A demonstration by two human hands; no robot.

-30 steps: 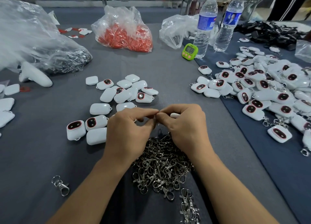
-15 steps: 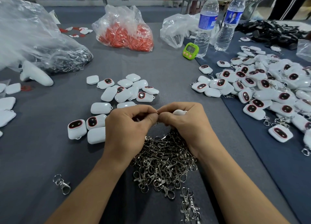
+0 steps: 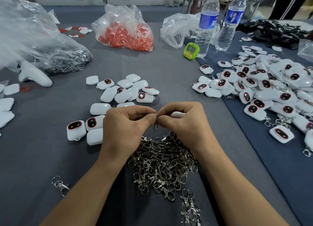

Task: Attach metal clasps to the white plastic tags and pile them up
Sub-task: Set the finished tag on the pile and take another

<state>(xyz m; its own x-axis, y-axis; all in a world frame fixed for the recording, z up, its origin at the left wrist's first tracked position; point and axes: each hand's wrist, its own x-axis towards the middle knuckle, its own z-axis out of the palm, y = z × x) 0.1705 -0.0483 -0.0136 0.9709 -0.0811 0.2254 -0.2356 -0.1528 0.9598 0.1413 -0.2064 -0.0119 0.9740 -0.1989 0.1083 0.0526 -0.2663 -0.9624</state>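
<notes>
Above heap of loose silver metal clasps (image 3: 162, 161) on grey counter (image 3: 50, 149), left hand (image 3: 128, 125) and right hand (image 3: 183, 122) pinch single clasp (image 3: 156, 123); rounded white plastic tag (image 3: 177, 114) tucked under right fingers.

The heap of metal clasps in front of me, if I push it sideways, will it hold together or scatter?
Probably drags as a loose tangle: the heap of metal clasps shows rings and hooks interlocked. Edge pieces may shed, like the stray clasp lying apart. Likely heavy, being metal.

The right hand (image 3: 183, 122) hides most of a white tag (image 3: 177, 114).
</notes>
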